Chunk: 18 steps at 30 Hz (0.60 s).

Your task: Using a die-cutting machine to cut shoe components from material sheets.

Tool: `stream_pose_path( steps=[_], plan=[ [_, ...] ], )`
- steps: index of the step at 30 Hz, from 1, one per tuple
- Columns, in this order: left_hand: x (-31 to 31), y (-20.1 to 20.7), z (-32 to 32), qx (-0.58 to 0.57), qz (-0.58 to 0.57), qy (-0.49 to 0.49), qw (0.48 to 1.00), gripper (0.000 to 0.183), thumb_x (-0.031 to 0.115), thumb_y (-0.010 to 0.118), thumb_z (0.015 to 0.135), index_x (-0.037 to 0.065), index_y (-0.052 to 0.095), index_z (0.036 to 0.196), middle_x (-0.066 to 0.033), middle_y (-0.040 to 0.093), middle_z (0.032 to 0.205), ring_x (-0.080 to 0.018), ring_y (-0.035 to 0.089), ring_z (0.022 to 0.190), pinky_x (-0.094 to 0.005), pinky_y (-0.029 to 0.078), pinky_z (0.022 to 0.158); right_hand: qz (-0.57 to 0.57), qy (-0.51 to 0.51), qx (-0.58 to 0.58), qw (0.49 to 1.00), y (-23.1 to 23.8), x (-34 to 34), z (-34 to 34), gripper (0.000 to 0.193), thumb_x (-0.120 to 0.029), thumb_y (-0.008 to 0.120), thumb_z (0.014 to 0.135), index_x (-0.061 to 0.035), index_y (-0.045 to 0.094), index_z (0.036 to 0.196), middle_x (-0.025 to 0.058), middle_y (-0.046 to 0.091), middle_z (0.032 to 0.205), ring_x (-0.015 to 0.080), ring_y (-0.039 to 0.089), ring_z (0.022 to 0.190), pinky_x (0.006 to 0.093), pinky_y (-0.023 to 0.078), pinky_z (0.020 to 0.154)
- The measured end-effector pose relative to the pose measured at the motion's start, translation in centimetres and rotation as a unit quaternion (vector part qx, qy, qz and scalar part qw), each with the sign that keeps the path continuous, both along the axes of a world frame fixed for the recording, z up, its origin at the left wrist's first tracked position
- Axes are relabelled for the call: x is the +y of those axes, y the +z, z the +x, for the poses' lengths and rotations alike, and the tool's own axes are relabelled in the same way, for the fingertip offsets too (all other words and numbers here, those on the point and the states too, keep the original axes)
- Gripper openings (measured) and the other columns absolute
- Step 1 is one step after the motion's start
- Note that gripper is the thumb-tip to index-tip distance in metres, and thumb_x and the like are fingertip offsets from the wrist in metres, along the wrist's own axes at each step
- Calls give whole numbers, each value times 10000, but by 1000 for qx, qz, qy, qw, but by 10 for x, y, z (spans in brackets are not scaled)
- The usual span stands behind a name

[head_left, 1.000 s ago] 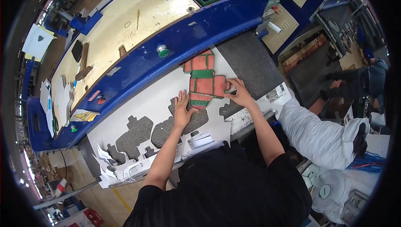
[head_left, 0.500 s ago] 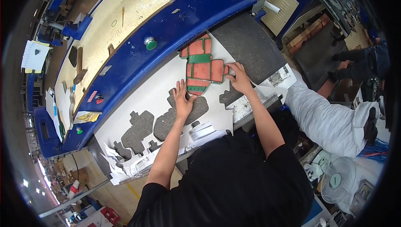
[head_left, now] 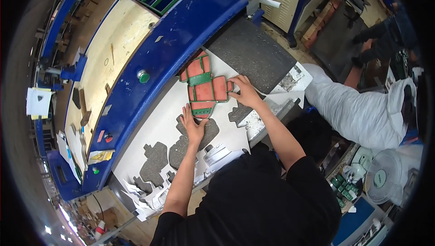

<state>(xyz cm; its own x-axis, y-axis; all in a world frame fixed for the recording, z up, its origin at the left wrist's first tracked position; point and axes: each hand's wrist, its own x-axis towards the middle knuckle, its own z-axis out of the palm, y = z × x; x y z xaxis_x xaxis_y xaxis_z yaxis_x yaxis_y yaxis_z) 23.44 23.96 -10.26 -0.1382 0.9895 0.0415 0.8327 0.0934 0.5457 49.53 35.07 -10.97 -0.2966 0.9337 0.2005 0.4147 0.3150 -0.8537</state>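
A cutting die (head_left: 200,86) with green metal edges and red padding lies flat on a white sheet (head_left: 229,139). Fingers and thumb of my left hand (head_left: 194,127) span the die's lower end, closed around its corner. At the die's right side, my right hand (head_left: 246,93) grips the small projecting tab between thumb and fingers. Below the die, the sheet has shaped cut-out holes, with a dark, speckled surface (head_left: 154,162) showing through. Part of the near hole is hidden under my left hand and forearm.
The blue press beam (head_left: 174,37) runs along the far side, carrying a green button (head_left: 143,76). A dark cutting bed (head_left: 251,53) extends past the sheet. Curled scraps (head_left: 140,200) hang at the near left. A white wrapped bundle (head_left: 358,110) and a fan (head_left: 383,176) stand at right.
The whole view has turned and shifted, so the die, sheet and press appear further left and lower. Both hands keep about the same hold on the die.
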Motion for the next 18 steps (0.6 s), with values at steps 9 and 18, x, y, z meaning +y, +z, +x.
stream_pose_path(
  steps=[9,18],
  plan=[
    [-8,-9,1,-5,44,7,999,908,162,777,739,4,256,1466,-169,301,1521,-342,196,1448,-539,46,1169,35,-10,23,999,-5,-3,-6,499,-109,770,706,-62,557,1156,134,530,1115,347,484,1078,421,417,957],
    [-7,9,7,-61,29,79,995,707,116,783,738,-50,454,1341,-186,315,1509,-370,271,1407,-409,248,1153,-20,56,29,998,-1,13,12,535,-206,780,733,-52,566,1199,147,547,1120,335,495,1091,398,431,944]
  ],
)
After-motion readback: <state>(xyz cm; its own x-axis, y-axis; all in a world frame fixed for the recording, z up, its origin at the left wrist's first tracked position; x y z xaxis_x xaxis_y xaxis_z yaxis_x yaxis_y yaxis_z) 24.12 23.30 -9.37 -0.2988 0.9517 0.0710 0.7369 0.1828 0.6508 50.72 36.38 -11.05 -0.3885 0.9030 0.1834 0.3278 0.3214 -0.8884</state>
